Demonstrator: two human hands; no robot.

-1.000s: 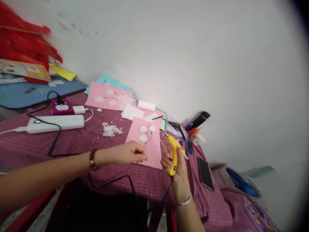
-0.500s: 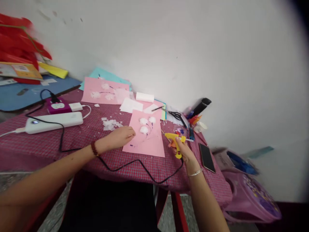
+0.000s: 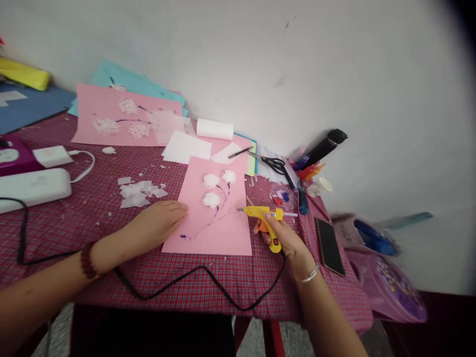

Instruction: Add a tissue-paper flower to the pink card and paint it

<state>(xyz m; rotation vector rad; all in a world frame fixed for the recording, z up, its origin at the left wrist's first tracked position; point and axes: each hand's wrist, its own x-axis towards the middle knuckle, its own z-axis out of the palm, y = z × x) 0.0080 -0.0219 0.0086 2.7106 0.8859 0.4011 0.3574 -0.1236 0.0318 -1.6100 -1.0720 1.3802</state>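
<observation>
In my right hand (image 3: 277,235) is a yellow hot glue gun (image 3: 273,223), with a clear glue stick poking out of its back. Its nozzle points left, over the right part of a pink sheet of paper (image 3: 226,238). My left hand (image 3: 159,223) lies low, fingers stretched out, touching the sheet's left edge. Three white crumpled paper blossoms (image 3: 211,200) and purple painted stems (image 3: 223,198) are on that sheet. Small cut white paper squares (image 3: 137,193) lie just beyond my left hand.
Another pink sheet with blossoms (image 3: 85,109) lies at the back left. White paper (image 3: 186,148), a paper roll (image 3: 214,129), a pen (image 3: 240,152) and black scissors (image 3: 273,162) lie behind. A phone (image 3: 330,245) is at right; a black cord (image 3: 201,268) crosses the front; a white power bank (image 3: 33,188) is left.
The view has come closer and shifted. The glue gun's nozzle has moved left from beside the pink sheet to over it. My left hand's fingers now lie flatter at the sheet's left edge.
</observation>
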